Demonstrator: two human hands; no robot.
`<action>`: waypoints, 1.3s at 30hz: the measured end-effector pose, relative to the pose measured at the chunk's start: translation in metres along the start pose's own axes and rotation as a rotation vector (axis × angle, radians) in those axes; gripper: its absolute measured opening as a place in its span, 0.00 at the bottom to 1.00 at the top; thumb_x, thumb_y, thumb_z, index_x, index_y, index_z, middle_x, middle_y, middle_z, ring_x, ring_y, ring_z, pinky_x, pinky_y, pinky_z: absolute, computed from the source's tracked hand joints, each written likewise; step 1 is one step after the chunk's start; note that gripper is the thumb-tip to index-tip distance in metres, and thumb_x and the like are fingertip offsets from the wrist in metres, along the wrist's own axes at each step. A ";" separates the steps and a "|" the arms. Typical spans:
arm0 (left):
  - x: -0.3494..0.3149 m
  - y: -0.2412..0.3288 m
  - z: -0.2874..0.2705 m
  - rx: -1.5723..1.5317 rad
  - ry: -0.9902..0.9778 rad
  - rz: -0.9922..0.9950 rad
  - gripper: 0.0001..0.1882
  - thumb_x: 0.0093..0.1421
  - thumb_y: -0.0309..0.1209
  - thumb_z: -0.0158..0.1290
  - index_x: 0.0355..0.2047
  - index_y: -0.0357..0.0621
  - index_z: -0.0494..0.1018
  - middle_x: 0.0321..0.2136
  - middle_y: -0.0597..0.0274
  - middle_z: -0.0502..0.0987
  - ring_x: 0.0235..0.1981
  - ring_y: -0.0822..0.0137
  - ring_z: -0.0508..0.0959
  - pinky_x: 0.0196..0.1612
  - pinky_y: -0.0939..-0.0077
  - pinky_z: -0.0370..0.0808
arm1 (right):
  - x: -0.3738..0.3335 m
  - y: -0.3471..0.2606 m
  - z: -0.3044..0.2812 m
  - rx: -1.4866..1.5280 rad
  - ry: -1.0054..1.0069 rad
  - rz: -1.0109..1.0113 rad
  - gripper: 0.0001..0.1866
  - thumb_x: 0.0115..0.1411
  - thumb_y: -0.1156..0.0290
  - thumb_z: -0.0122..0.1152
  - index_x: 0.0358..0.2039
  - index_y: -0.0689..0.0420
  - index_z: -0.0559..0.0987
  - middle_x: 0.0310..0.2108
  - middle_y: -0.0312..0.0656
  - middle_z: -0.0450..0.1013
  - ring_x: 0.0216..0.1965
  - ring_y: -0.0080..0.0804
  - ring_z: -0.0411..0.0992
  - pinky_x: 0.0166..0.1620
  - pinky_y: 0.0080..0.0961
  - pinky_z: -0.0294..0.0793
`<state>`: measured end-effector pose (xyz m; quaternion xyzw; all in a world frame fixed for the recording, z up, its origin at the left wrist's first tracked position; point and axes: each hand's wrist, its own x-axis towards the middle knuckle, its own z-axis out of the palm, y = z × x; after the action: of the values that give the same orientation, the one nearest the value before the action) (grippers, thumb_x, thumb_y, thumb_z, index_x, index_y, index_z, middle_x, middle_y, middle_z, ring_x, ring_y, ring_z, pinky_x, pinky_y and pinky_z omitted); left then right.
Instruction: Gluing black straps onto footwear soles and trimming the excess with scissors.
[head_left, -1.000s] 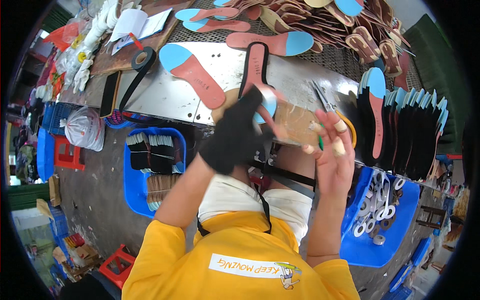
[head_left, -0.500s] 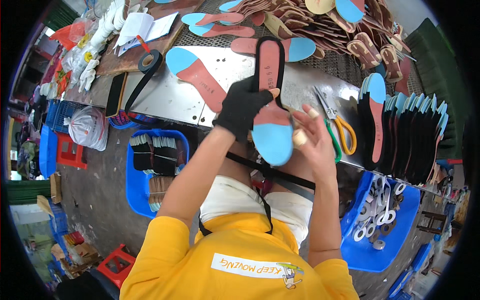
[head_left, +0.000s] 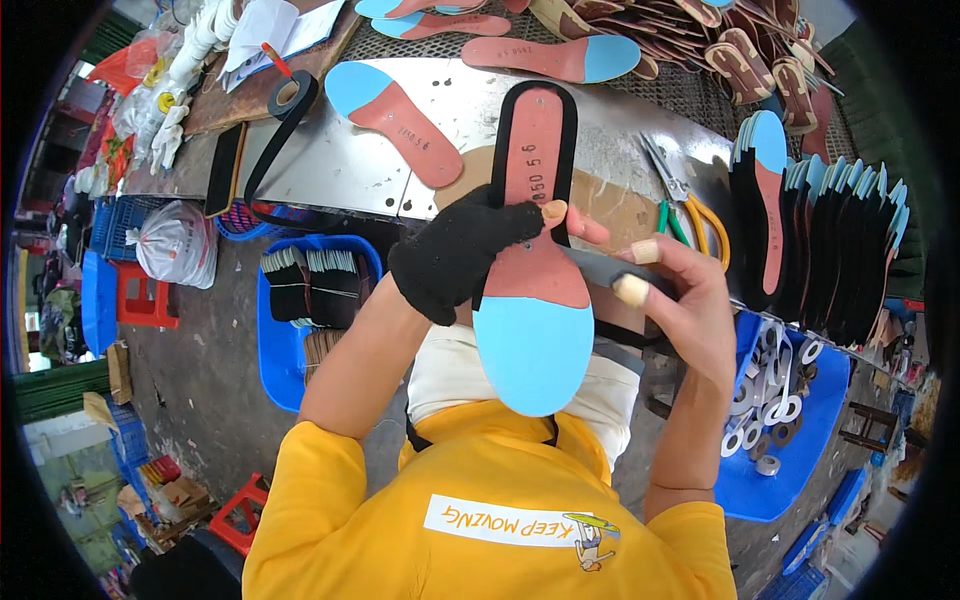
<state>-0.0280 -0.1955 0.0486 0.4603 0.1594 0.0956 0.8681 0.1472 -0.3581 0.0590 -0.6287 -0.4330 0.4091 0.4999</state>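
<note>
A pink-and-blue shoe insole [head_left: 532, 350] is held over my lap, its blue toe toward me and its pink heel away. Black tape [head_left: 571, 130] borders the heel. My left hand [head_left: 445, 250], in a black glove with bare fingertips, is closed on the insole's left side, thumb on its top. At the insole's right edge, my right hand [head_left: 690, 295] pinches a dark strip of tape [head_left: 602, 267] between thumb and forefinger, both wearing pale finger covers. Scissors [head_left: 690, 205] with orange and green handles lie just beyond that hand.
Two loose insoles, one left [head_left: 405, 140] and one behind [head_left: 550, 55], lie on the metal bench [head_left: 390, 85]. A tape roll [head_left: 292, 95] sits back left. Black-edged insoles [head_left: 830, 250] stand in a row at right. Blue bins flank me, the right bin [head_left: 775, 485] holding tape rolls.
The insole has come nearer to me, with my left hand still on it. My right hand has closed from loosely spread fingers into a pinch on the tape strip.
</note>
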 end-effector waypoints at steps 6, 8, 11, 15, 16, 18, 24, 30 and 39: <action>-0.002 -0.018 -0.005 -0.106 0.135 0.098 0.14 0.65 0.36 0.48 0.42 0.36 0.68 0.41 0.44 0.77 0.40 0.60 0.79 0.46 0.67 0.76 | -0.011 0.030 0.025 0.096 0.161 -0.069 0.09 0.54 0.80 0.64 0.37 0.66 0.79 0.32 0.37 0.75 0.33 0.19 0.71 0.37 0.15 0.69; -0.005 -0.023 -0.005 -0.160 0.146 0.108 0.14 0.65 0.36 0.48 0.42 0.36 0.68 0.41 0.45 0.78 0.39 0.59 0.80 0.46 0.67 0.76 | -0.012 0.028 0.024 0.021 0.153 -0.112 0.09 0.53 0.81 0.64 0.36 0.66 0.79 0.31 0.38 0.75 0.33 0.21 0.72 0.37 0.16 0.69; -0.007 -0.028 -0.006 -0.216 0.153 0.126 0.14 0.65 0.36 0.48 0.42 0.35 0.68 0.39 0.45 0.78 0.39 0.59 0.80 0.45 0.67 0.77 | -0.010 0.021 0.020 -0.121 0.116 -0.198 0.09 0.50 0.81 0.64 0.35 0.66 0.79 0.29 0.40 0.74 0.31 0.26 0.72 0.36 0.18 0.68; -0.006 -0.031 -0.002 -0.031 0.275 0.160 0.15 0.65 0.36 0.47 0.42 0.35 0.69 0.38 0.46 0.78 0.39 0.58 0.80 0.45 0.65 0.77 | -0.014 0.010 0.015 -0.294 0.089 -0.228 0.10 0.48 0.82 0.63 0.34 0.66 0.79 0.29 0.42 0.74 0.31 0.29 0.73 0.35 0.20 0.69; -0.008 -0.029 0.000 -0.031 0.274 0.158 0.15 0.65 0.36 0.47 0.42 0.35 0.69 0.38 0.46 0.78 0.39 0.58 0.80 0.45 0.65 0.77 | -0.015 0.006 0.015 -0.395 0.100 -0.279 0.10 0.48 0.83 0.63 0.34 0.66 0.79 0.28 0.43 0.74 0.32 0.29 0.73 0.35 0.21 0.69; -0.012 -0.026 0.008 -0.046 0.306 0.122 0.16 0.66 0.37 0.45 0.43 0.34 0.69 0.38 0.46 0.78 0.39 0.58 0.80 0.44 0.66 0.77 | -0.015 0.000 0.012 -0.367 0.026 -0.310 0.10 0.49 0.82 0.62 0.35 0.65 0.79 0.29 0.42 0.74 0.32 0.29 0.73 0.35 0.21 0.69; -0.016 -0.045 -0.007 -0.535 -0.107 0.053 0.20 0.68 0.44 0.44 0.47 0.40 0.68 0.49 0.35 0.72 0.45 0.53 0.79 0.47 0.64 0.77 | -0.002 0.017 -0.033 -0.188 0.330 -0.158 0.11 0.57 0.76 0.55 0.40 0.64 0.79 0.38 0.42 0.75 0.38 0.25 0.71 0.43 0.21 0.69; -0.022 -0.064 0.007 -0.909 -0.427 0.012 0.19 0.68 0.48 0.41 0.48 0.49 0.68 0.62 0.35 0.58 0.55 0.40 0.70 0.53 0.49 0.71 | 0.012 0.073 -0.057 -1.164 0.523 -0.191 0.21 0.46 0.74 0.62 0.43 0.65 0.73 0.35 0.52 0.70 0.35 0.53 0.70 0.41 0.41 0.71; -0.018 -0.066 -0.006 -0.855 0.030 0.277 0.13 0.66 0.43 0.47 0.41 0.48 0.73 0.59 0.46 0.64 0.64 0.50 0.60 0.53 0.61 0.71 | -0.030 0.047 -0.012 0.118 0.194 0.051 0.20 0.53 0.79 0.58 0.48 0.63 0.70 0.38 0.34 0.69 0.40 0.18 0.67 0.41 0.17 0.68</action>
<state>-0.0461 -0.2335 -0.0058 0.0759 0.0550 0.2747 0.9570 0.1565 -0.3957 0.0175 -0.6456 -0.3417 0.3839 0.5648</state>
